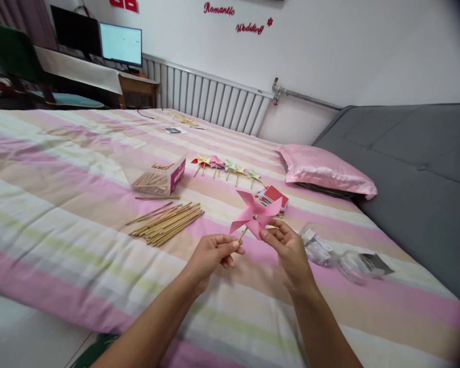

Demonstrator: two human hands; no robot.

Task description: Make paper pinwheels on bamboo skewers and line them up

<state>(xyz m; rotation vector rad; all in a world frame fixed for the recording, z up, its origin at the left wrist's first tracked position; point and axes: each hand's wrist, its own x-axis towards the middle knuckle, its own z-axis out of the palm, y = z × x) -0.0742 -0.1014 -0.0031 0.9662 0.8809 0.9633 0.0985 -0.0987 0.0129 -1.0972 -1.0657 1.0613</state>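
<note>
A pink paper pinwheel (255, 215) on a short wooden stick is held up over the bed in front of me. My left hand (215, 255) pinches the stick just below the blades. The thumb and fingers of my right hand (287, 250) are closed on the lower right blade. A small pin head shows at the pinwheel's centre. Left of my hands lies a loose pile of thin wooden sticks (168, 222). Behind the pinwheel is a stack of coloured paper squares (275, 197), partly hidden by a blade.
Several finished pinwheels (230, 166) lie in a row further back. A clear plastic box (157, 179) with short sticks stands at left. Clear plastic packages (352, 266) lie at right, near the grey headboard (417, 168). A pink pillow (325, 168) rests behind them.
</note>
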